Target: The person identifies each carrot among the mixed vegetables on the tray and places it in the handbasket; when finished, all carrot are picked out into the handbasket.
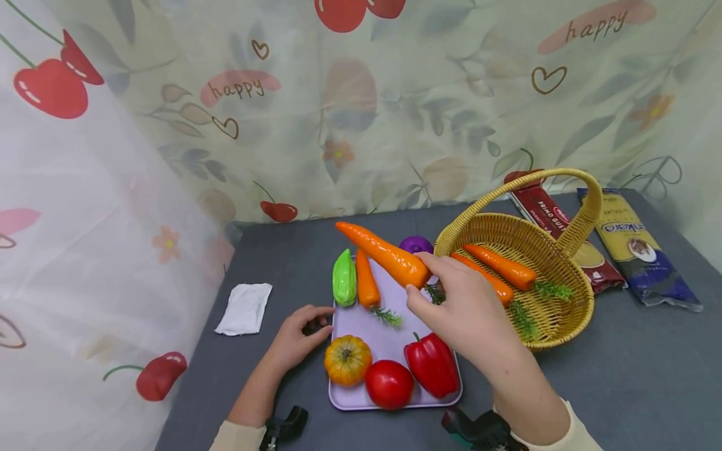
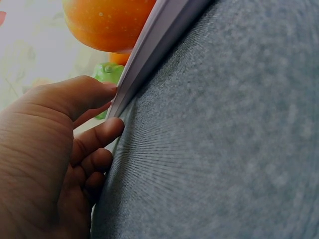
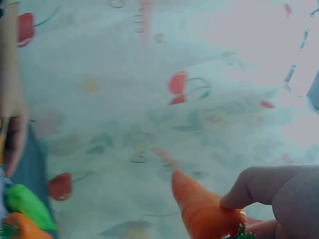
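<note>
My right hand point(image 1: 470, 307) grips an orange carrot point(image 1: 389, 254) by its thick end above the lilac tray point(image 1: 389, 326), its tip pointing to the upper left. In the right wrist view the carrot point(image 3: 204, 209) shows beneath the thumb. My left hand point(image 1: 296, 338) pinches the tray's left rim with curled fingers, as the left wrist view shows. The tray bears a green vegetable point(image 1: 344, 279), another carrot point(image 1: 368, 282), a small pumpkin point(image 1: 348, 360), a tomato point(image 1: 389, 384) and a red bell pepper point(image 1: 432, 365). A purple round vegetable point(image 1: 416, 244) is partly hidden behind the held carrot.
A wicker basket point(image 1: 581, 307) with a tall handle stands to the right, two carrots point(image 1: 502, 266) inside. Behind it lie a red pasta packet point(image 1: 544, 210) and a blue and gold packet point(image 1: 648, 250). A white packet point(image 1: 244, 309) lies left on the grey table point(image 1: 637, 376).
</note>
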### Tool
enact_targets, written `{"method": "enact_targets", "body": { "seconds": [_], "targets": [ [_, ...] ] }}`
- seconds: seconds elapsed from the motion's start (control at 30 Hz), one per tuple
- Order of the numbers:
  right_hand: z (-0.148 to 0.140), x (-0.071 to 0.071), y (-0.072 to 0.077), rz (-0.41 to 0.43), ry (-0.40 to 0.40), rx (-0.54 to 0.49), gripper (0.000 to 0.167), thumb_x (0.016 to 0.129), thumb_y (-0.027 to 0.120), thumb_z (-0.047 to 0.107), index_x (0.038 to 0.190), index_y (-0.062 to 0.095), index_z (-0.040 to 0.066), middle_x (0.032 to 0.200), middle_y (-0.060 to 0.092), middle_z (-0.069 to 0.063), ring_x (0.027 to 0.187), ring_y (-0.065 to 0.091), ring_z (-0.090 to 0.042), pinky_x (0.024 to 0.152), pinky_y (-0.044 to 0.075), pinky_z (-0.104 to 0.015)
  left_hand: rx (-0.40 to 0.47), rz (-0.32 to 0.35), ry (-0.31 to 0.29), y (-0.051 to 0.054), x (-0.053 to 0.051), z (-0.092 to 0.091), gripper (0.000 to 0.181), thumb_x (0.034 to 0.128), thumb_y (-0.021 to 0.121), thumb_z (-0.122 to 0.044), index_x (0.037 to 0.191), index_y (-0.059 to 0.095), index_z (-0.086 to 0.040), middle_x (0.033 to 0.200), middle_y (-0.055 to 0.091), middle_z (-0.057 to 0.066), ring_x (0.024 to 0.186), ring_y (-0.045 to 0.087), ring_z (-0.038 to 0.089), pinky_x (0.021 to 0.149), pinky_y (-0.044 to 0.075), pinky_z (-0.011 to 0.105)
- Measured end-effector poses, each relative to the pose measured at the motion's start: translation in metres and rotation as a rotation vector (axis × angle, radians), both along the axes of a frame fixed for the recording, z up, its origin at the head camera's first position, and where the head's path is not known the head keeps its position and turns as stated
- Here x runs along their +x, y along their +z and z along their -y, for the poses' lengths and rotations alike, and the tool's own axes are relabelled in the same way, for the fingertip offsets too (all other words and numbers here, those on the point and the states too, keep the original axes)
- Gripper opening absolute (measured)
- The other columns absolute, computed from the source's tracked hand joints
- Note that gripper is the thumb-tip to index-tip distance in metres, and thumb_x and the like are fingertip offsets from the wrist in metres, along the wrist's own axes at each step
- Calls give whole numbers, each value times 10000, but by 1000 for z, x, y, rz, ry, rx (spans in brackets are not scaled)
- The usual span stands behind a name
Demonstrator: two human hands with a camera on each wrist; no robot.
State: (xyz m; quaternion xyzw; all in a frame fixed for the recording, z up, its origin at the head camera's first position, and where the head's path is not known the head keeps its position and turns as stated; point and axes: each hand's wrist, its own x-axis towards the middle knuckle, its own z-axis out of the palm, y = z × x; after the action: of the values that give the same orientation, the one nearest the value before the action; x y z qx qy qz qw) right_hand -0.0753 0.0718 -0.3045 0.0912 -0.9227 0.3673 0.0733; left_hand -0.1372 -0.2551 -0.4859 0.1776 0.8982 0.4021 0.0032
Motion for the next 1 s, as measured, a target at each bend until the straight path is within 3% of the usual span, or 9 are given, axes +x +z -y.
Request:
{"method": "enact_targets", "body": {
  "seconds": [0.17,0.4,0.6,0.73,1.0],
  "targets": [
    [-23,12,15,-60,14,2,494,912,733,253,1387,640,153,1148,669,-23,920,574,-210,777,536,-427,-3,5,4,1,1,0,308,920,793,-174,1222,734,-169,930,588,-64,864,526,165,771,443,312],
    [-64,20,24,-208,38,39,482,893,765,181,1362,655,155,1203,676,-46,923,584,-201,698,504,-381,-9,5,11,0,1,0,310,916,796,-170,1220,737,-175,922,581,-75,857,526,164,764,440,312],
    [-105,24,23,-129,-21,62,547,926,761,196,1438,586,115,1323,618,-159,966,542,-273,658,484,-274,-9,29,14,0,0,0,311,926,790,-199,1231,733,-191,934,584,-72,870,529,163,775,447,315],
    [-129,24,18,-76,-87,76,574,952,741,199,1473,539,69,1303,581,-219,893,542,-290,605,453,-220,-7,32,13,-1,0,-1,314,925,791,-197,1233,732,-190,936,586,-71,871,532,165,777,451,316],
    [-171,22,4,-83,-158,46,522,951,722,117,1439,557,31,1225,570,-238,850,415,-10,635,358,-132,-16,21,16,0,0,0,317,921,793,-184,1232,733,-182,933,584,-67,866,529,165,769,448,312]
  ]
}}
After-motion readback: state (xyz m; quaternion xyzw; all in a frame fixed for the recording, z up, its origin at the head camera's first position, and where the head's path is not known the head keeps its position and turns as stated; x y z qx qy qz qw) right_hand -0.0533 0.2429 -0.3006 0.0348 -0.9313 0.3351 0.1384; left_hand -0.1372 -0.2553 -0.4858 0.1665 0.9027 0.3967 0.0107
